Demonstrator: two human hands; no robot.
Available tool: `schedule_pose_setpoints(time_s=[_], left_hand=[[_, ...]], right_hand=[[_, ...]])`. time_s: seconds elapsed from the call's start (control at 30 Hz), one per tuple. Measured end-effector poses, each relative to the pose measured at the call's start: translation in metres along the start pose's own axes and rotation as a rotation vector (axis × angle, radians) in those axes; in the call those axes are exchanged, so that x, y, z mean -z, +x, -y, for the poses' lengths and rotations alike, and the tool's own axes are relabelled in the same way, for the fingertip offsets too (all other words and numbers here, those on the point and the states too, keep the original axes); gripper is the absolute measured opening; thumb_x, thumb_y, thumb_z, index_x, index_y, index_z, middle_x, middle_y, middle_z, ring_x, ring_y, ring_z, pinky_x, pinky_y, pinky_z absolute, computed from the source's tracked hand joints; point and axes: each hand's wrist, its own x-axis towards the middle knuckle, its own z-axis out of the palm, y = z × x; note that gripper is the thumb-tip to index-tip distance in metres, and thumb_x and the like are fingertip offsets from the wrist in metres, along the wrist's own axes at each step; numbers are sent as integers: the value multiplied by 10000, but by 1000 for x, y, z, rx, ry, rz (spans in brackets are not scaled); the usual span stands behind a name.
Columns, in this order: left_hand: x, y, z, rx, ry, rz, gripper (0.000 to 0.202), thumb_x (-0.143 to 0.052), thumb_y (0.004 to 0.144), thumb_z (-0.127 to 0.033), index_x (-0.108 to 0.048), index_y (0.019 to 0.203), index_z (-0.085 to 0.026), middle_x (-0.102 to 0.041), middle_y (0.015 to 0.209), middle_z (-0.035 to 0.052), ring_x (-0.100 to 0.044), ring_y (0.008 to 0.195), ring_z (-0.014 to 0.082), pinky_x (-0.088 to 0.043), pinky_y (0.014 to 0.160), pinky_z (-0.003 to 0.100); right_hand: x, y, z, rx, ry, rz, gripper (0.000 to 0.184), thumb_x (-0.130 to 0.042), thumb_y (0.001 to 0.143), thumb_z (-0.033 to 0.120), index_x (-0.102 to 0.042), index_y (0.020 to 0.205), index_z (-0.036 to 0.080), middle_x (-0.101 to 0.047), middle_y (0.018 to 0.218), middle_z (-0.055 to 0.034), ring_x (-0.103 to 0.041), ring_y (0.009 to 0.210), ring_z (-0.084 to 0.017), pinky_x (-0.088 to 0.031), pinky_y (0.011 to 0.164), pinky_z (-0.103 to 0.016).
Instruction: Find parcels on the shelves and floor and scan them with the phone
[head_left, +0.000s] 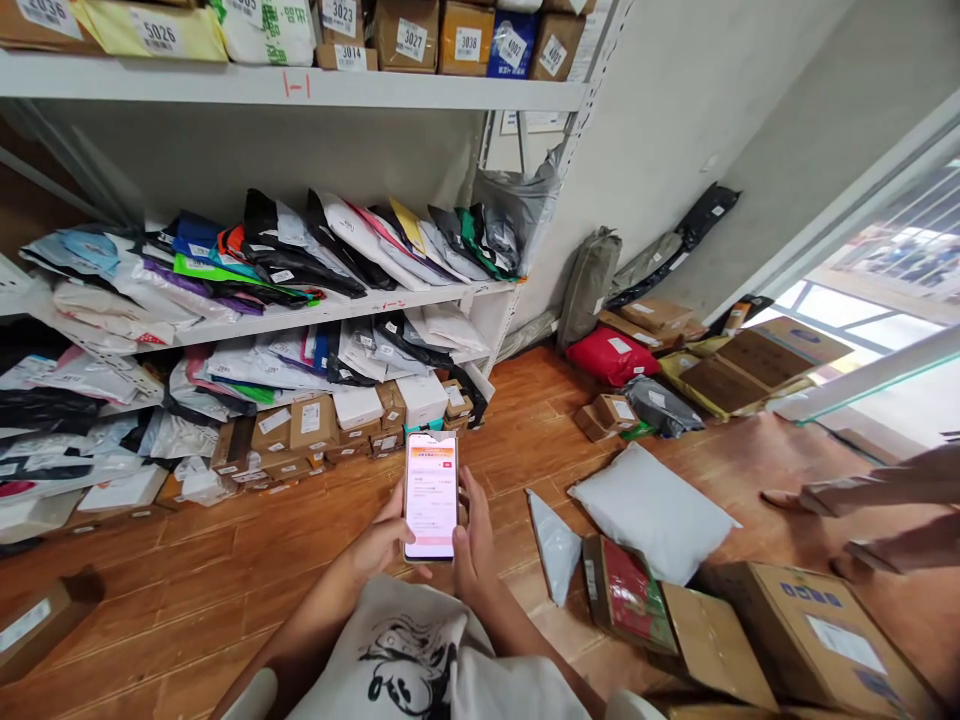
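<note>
We see a phone [431,505] at near centre, between two hands, its long axis running near to far. The left grip [384,538] pinches the left edge, thumb over the lower corner; the right grip [474,545] cups the right edge, both about equally near. We find its screen print too small to read. On the far top shelf [450,93], parcels [406,62] carry labels reading 5026, 3023, 3014, 3027, 3038, 4002 and 4005, above a red "1-1" [297,84].
</note>
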Motion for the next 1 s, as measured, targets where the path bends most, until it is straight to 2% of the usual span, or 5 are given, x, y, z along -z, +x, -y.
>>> schedule_pose_setpoints(time_s=[0.2, 0.37, 0.5, 0.73, 1.0], left_hand=[[4, -9, -6, 17, 9, -8, 1055, -480, 612, -97, -44, 1524, -399, -597, 1293, 53, -654, 726, 180, -538, 513, 257], [-2, -16, -12, -45, 25, -62, 1100, -478, 538, -43, -125, 1534, -350, -606, 1298, 17, -611, 1019, 213, -516, 739, 249], [2, -22, -14, 28, 28, -40, 1114, -478, 572, -62, -18, 1533, -386, -524, 1401, 34, -625, 1017, 255, -535, 627, 265], [20, -22, -2, 33, -35, 33, 1045, -504, 645, -145, 8, 1513, -423, -525, 1369, 78, -676, 822, 242, -576, 472, 316], [32, -10, 8, 213, 473, -129, 760, -474, 839, -668, -392, 1449, -222, -636, 940, 92, -599, 653, 174, -510, 451, 270]], right_hand=[[-2, 5, 18, 152, -327, 118, 550, -309, 940, 541, -368, 1457, 362, -141, 1548, -58, -206, 1373, -399, -218, 1081, -643], [-10, 8, 25, 186, -474, 239, 552, -343, 913, 603, -421, 1422, 404, 59, 1609, 38, -59, 1411, -439, -97, 1105, -677], [-21, 3, 20, 132, -287, 84, 649, -312, 911, 638, -263, 1497, 364, -35, 1616, -29, -86, 1445, -392, -99, 1130, -658], [-36, -2, 4, -571, 647, -29, 632, -412, 852, 721, -601, 1219, 243, -671, 1219, -94, -611, 1135, -290, -455, 998, -486], [-22, -22, -12, -1097, 1106, -169, 587, -677, 714, 667, -721, 1009, 162, -780, 910, -87, -727, 842, -268, -550, 794, -390]])
